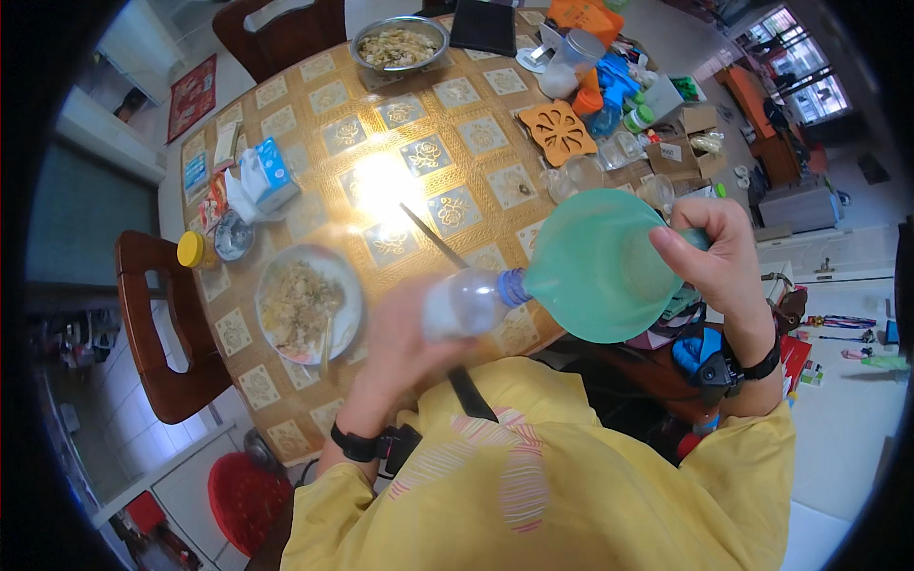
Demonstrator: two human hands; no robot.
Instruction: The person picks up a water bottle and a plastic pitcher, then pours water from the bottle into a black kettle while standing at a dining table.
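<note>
My left hand point(395, 338), blurred by motion, is wrapped round a clear plastic bottle point(481, 300) with a blue-purple neck. Something whitish shows inside the bottle, which lies tilted toward the right. In my right hand point(722, 249) is the handle of a translucent green plastic jug point(590, 271), thumb pressed on top. The jug is tipped toward the left, and its spout meets the bottle's mouth. Whether liquid is flowing between them I cannot tell. Left of the bottle stands a white plate point(355, 285) of rice-like food with a spoon point(327, 347) in it.
A metal bowl of food point(400, 46) stands at the table's far side. Tissues point(269, 171) and a yellow-lidded jar point(194, 249) are at the left. An orange trivet point(558, 131), clear cups point(576, 174) and several containers crowd the right. A thin dark stick point(430, 233) lies behind the bottle.
</note>
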